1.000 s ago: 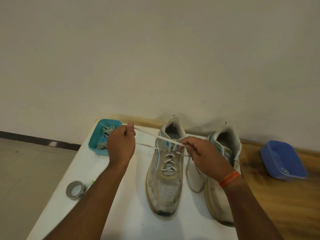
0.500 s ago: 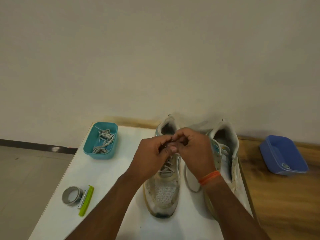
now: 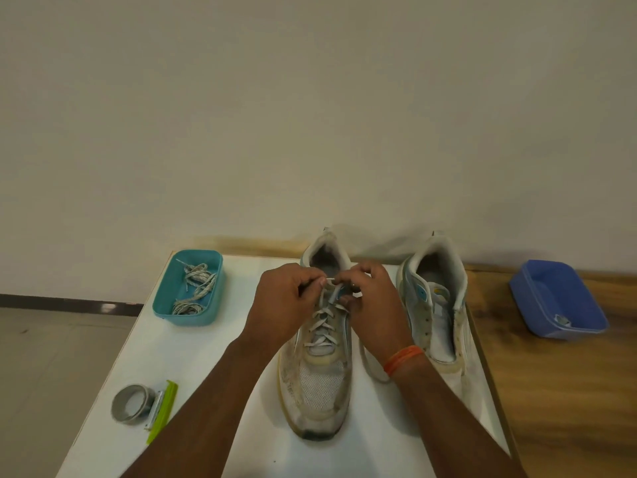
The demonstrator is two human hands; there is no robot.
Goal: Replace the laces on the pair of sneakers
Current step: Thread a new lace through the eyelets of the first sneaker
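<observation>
Two worn white sneakers stand on a white board, toes toward me. The left sneaker (image 3: 317, 381) is laced with a white lace (image 3: 322, 322) crossing up its front. My left hand (image 3: 286, 305) and my right hand (image 3: 368, 305) meet over its top eyelets, and each pinches an end of that lace between thumb and fingers. The right sneaker (image 3: 437, 305) has bare eyelets and no lace. A loop of lace (image 3: 370, 369) lies on the board between the two shoes, partly hidden by my right wrist.
A teal tray (image 3: 162, 305) at the back left holds a tangle of grey laces (image 3: 196, 288). A roll of grey tape (image 3: 131, 403) with a green-handled tool (image 3: 163, 410) lies at the front left. A blue tray (image 3: 558, 298) sits on the wooden table (image 3: 568, 391) to the right.
A second ago my hands were apart, pulling the lace ends out taut to the left. They have come together over the left sneaker's top eyelets and stay there pinching the lace.
</observation>
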